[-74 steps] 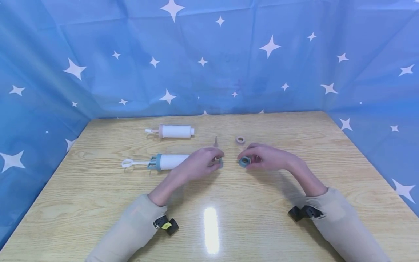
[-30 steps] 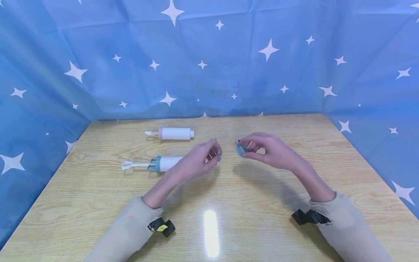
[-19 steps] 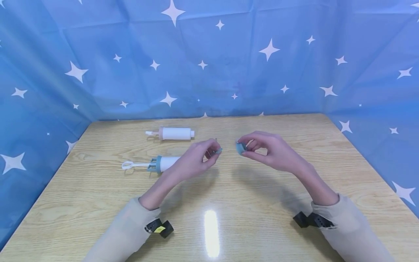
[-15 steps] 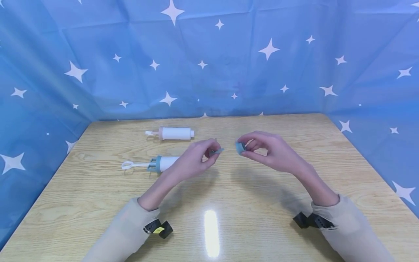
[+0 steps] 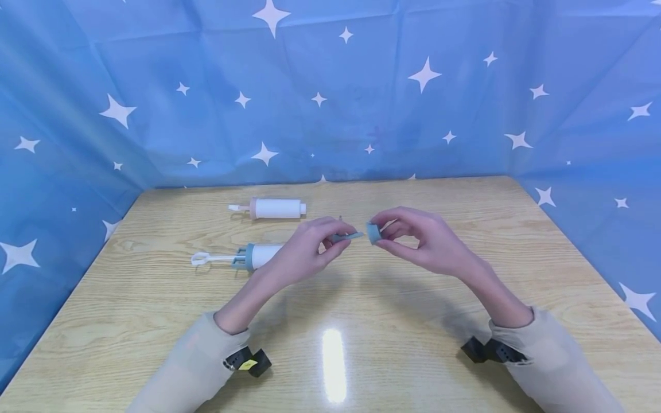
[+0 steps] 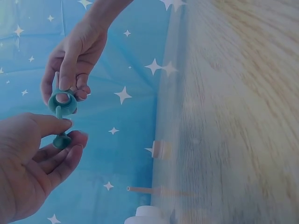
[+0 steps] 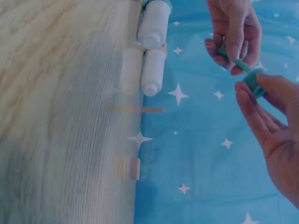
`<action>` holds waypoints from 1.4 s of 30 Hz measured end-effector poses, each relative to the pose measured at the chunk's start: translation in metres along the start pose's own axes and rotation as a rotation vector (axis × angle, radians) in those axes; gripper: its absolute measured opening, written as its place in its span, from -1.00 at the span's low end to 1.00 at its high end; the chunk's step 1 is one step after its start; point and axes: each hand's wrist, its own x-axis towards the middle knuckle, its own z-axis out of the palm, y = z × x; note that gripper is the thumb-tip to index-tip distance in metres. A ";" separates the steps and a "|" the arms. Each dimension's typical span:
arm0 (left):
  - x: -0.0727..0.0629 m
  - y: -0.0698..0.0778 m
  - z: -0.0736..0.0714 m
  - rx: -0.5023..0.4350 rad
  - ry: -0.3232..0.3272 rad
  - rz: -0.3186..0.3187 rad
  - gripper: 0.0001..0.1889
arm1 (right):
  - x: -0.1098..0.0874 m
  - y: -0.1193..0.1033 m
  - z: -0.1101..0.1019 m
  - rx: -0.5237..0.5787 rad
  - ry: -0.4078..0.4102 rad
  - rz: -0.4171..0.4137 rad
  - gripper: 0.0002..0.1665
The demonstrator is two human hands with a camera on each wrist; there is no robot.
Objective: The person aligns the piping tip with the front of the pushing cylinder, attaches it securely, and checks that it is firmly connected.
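Observation:
In the head view my left hand (image 5: 312, 246) pinches a slim blue-green nozzle (image 5: 354, 235), its narrow end toward the right. The left wrist view shows the nozzle's flared base (image 6: 61, 141) between thumb and fingers. My right hand (image 5: 431, 238) grips a blue-green threaded ring (image 5: 373, 233) by its edges, tilted on its side. Both pieces are above the table. In the left wrist view the nozzle's tip lies at the ring's (image 6: 71, 107) opening; whether it is inside I cannot tell. A white-barrelled syringe press with a blue collar (image 5: 250, 257) lies partly behind my left arm.
A smaller white press with a pink collar (image 5: 279, 208) lies farther back on the wooden table (image 5: 170, 321). A pinkish nozzle (image 6: 140, 190) and a pinkish ring (image 6: 157, 149) stand on the tabletop. A starred blue cloth (image 5: 330, 126) hangs behind.
Both hands have lifted off the tabletop with their pieces and drawn closer together. The nozzle has turned from upright to pointing right, and the ring has tipped on its side toward it.

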 end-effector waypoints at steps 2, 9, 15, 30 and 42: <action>0.000 0.001 0.000 0.003 0.002 0.011 -0.78 | 0.000 0.000 0.001 0.007 0.001 -0.020 -0.50; -0.001 0.003 0.000 0.017 0.010 0.029 -0.71 | 0.001 -0.002 0.003 0.027 0.014 -0.083 -0.47; 0.000 0.005 0.002 -0.013 0.006 0.032 -0.73 | 0.001 -0.005 0.005 0.033 0.017 -0.098 -0.46; 0.000 0.007 0.002 -0.143 0.022 0.025 -0.82 | 0.000 -0.008 0.009 0.036 0.028 -0.096 -0.46; -0.001 0.009 0.000 -0.344 0.026 -0.023 -0.73 | 0.001 -0.009 0.010 0.072 0.063 -0.099 -0.45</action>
